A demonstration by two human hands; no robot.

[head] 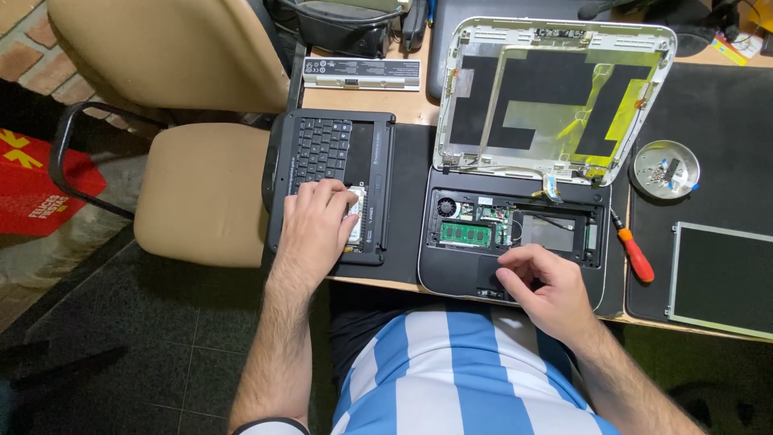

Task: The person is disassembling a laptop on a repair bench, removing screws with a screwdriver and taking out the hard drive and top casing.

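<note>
- Left hand is lying flat, fingers spread, gripping nothing, on the detached keyboard panel at the counter's left edge
- Right hand is resting on the opened laptop base, fingers loosely curled, pinching nothing

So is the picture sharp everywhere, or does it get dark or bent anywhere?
Head view: sharp and evenly lit over the opened black laptop base; bright glare on the round metal screw dish; the dark tiled floor falls into shadow; desk edges bow slightly from the wide lens.

You rested your hands on matt black plastic: the keyboard panel left, the opened laptop base right.
</note>
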